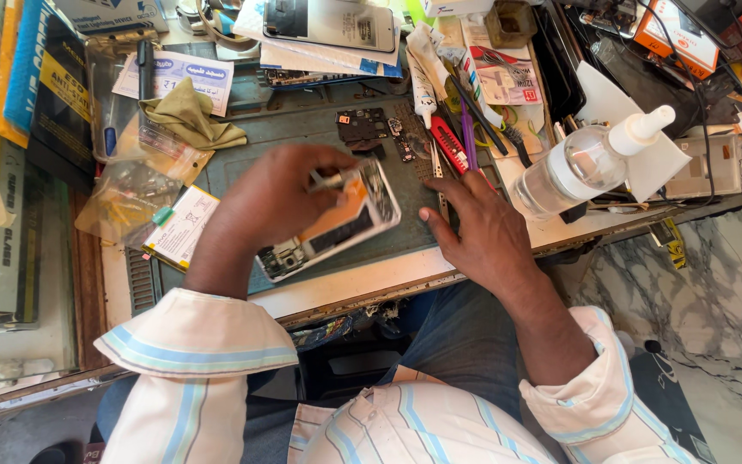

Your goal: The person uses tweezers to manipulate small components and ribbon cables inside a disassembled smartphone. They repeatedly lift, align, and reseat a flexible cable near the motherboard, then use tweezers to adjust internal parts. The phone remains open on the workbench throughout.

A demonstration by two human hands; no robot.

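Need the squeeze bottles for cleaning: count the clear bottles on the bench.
1. The clear bottle with a white nozzle lies tilted at the bench's right edge, beyond the right hand. Clutter may hide others.

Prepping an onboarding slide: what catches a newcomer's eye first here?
The opened phone at mat centre, its back off, under the left hand. The right hand rests flat beside it, near the red-handled tools. At right, a clear bottle lies on its side amid clutter.

Two hands, left [281,193] and right [478,228], over one opened phone [337,225] on the counter [345,288]; beside the phone, one clear squeeze bottle [577,163], one olive cloth [191,116], one battery [180,225].
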